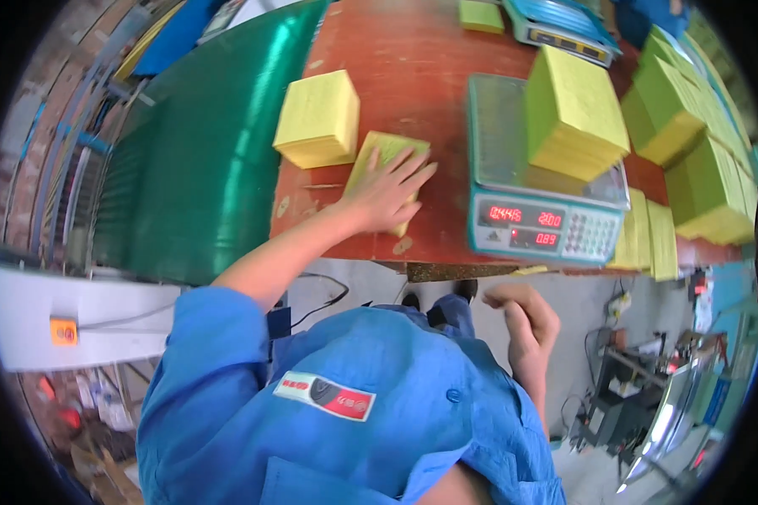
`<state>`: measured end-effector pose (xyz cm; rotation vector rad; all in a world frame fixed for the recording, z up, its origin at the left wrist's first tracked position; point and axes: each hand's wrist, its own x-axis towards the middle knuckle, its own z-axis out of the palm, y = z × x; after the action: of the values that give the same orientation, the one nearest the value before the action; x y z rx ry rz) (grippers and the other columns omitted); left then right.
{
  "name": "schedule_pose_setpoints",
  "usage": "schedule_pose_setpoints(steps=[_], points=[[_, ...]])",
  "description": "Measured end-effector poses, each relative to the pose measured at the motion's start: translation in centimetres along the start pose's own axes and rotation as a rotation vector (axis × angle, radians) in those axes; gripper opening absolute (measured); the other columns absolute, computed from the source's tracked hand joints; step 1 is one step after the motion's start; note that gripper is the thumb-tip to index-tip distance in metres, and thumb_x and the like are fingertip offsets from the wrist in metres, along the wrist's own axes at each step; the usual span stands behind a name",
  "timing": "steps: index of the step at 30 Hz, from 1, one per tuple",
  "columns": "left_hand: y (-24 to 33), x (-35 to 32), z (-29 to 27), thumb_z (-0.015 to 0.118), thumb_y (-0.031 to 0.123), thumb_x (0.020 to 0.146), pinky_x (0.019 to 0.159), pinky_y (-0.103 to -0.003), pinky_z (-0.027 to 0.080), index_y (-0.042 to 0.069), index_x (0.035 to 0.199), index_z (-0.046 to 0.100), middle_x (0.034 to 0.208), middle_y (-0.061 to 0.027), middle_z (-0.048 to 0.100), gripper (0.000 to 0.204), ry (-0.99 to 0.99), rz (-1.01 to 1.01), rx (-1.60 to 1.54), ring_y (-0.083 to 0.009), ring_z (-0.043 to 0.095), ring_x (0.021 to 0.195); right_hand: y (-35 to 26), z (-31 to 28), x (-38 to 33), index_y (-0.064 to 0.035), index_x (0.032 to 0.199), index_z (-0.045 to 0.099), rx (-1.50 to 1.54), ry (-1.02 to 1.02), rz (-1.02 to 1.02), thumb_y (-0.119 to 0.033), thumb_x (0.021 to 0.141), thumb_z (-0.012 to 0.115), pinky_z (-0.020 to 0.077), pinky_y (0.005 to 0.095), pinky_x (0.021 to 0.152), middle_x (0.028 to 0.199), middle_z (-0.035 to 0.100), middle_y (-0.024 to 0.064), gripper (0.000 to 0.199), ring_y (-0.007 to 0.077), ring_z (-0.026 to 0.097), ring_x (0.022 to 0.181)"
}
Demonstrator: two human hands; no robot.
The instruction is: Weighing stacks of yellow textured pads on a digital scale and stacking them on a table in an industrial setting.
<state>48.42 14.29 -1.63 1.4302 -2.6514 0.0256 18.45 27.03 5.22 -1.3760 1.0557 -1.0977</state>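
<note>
A: Table (pixel 446 59), scale (pixel 547 202) bearing a yellow stack (pixel 574 114); where is the thin pile (pixel 389 164)?

B: Beside the scale, under the flat, open left hand (pixel 387 195). Probably light, floppy, slippery sheets; pinch its edges. Right hand (pixel 526 324) loosely curled, empty.

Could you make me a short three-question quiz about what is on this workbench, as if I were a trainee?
1. True or false: the left hand lies flat on a thin stack of yellow sheets on the table.
2. What sits on the scale? A) a blue box B) a tall yellow stack C) nothing
3. Fill in: the right hand is off the table, near its ____ edge, holding nothing visible.

Key: 1 true; 2 B; 3 front.
</note>
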Motion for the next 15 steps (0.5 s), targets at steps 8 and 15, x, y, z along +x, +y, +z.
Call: schedule_pose_setpoints(steps=[8,15], points=[[3.5,-11.7,-5.2,0.068,0.011,0.066,0.115,-0.059,0.018,-0.001,0.137,0.043,0.148,-0.0189,0.037,0.076,-0.142,0.12,-0.117,-0.035,0.032,0.14,5.7,8.6,5.1,-0.0028,0.128,0.053,-0.412,0.027,-0.273,-0.012,0.085,0.066,0.0482,0.0382,0.097,0.127,0.058,0.0189,0.046,0.0339,0.058,0.116],[7.0,-25.5,3.2,0.064,0.014,0.082,0.097,-0.044,0.045,-0.001,0.13,0.047,0.125,-0.0193,0.052,0.053,0.178,-0.705,-0.68,-0.0349,0.053,0.114,10.1,15.2,11.7,-0.0029,0.134,0.044,-0.432,-0.11,-0.233,-0.019,0.079,0.071,0.0468,0.0446,0.096,0.129,0.053,0.0228,0.064,0.0391,0.053,0.117]])
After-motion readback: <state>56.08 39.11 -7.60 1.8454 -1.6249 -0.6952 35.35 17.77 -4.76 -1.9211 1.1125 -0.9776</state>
